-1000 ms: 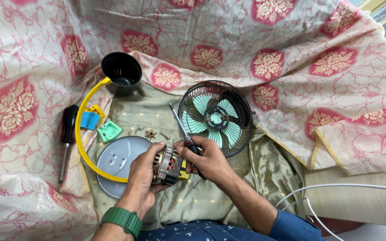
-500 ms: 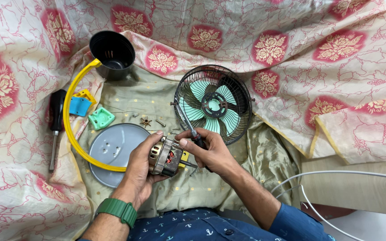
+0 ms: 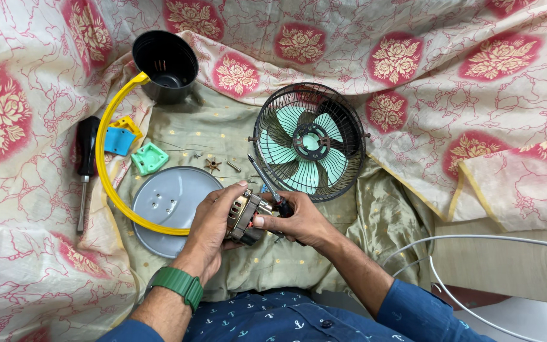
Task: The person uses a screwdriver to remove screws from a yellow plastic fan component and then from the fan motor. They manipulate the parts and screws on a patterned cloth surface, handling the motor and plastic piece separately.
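Being cradled in the left hand (image 3: 213, 218) over the olive cloth (image 3: 235, 136) is a small metal motor with copper windings (image 3: 247, 217), its long axis lying roughly left to right; a thin black-handled screwdriver (image 3: 266, 185) is being gripped by the right hand (image 3: 299, 218), tip pointing up-left. A slip could be caused by that slanted angle, scattering the loose screws (image 3: 232, 166)

Small metal fan motor (image 3: 246, 217) w/ copper windings, tilted, beside slim dark-handled screwdriver (image 3: 267, 187), over green cloth.
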